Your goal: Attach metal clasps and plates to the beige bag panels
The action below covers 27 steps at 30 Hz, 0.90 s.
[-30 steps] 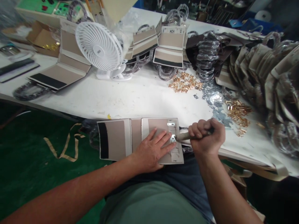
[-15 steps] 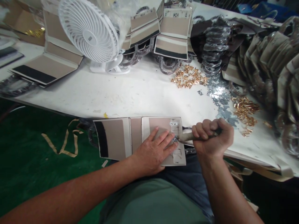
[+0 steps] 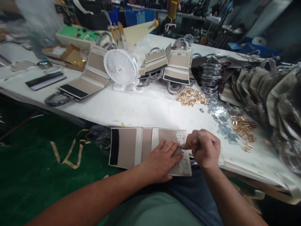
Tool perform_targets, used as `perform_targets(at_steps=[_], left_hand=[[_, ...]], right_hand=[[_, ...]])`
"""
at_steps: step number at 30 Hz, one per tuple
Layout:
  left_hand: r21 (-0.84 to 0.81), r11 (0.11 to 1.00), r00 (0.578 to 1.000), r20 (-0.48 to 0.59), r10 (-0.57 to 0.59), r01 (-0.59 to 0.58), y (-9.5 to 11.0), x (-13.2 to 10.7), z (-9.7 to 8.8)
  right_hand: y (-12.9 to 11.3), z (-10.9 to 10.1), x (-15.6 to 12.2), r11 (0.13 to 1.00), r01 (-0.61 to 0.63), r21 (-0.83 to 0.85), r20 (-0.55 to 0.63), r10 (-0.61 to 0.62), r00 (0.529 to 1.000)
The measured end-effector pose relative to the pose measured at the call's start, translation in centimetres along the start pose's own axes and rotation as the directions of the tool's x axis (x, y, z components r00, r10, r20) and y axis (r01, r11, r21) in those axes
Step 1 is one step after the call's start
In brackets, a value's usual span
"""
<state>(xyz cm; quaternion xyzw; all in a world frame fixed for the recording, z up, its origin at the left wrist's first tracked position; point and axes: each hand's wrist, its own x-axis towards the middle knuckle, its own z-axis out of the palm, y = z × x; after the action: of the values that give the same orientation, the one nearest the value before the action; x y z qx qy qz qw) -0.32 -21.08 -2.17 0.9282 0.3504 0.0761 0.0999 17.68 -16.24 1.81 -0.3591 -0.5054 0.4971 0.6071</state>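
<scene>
Head view: green floor [image 3: 35,163] lies left, beside a white table [image 3: 141,110] bearing a fan [image 3: 121,66]. At the table's near edge, over the lap, lies a beige panel [image 3: 127,146]. The left hand [image 3: 162,161] presses on it, spread flat. The right hand [image 3: 203,149] is fisted around a tool [image 3: 183,146] at the panel's right end. Gold fittings [image 3: 191,96] and bags [image 3: 270,84] crowd the right. The fist hides most of the tool, and the bags are cut off.

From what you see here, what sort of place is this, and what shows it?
Probably a handbag workshop: piles of unfinished beige bag panels, heaps of gold fittings on the white table, and a tool in the right hand.
</scene>
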Motion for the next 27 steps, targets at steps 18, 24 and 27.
perform_targets(at_steps=[18, 24, 27], left_hand=[[0.0, 1.0, 0.999, -0.025, -0.021, 0.021, 0.7, 0.0, 0.4], [-0.01, 1.0, 1.0, 0.015, -0.015, 0.015, 0.8, 0.2, 0.0], [-0.014, 0.999, 0.999, 0.042, -0.028, 0.029, 0.9, 0.4, -0.2]], right_hand=[[-2.9, -0.3, -0.5, 0.973, 0.231, -0.019, 0.051, -0.23, 0.972], [-1.0, -0.7, -1.1, 0.989, 0.097, -0.109, 0.065, -0.09, 0.994], [-0.6, -0.8, -1.2, 0.982, 0.18, -0.047, 0.057, -0.178, 0.982]])
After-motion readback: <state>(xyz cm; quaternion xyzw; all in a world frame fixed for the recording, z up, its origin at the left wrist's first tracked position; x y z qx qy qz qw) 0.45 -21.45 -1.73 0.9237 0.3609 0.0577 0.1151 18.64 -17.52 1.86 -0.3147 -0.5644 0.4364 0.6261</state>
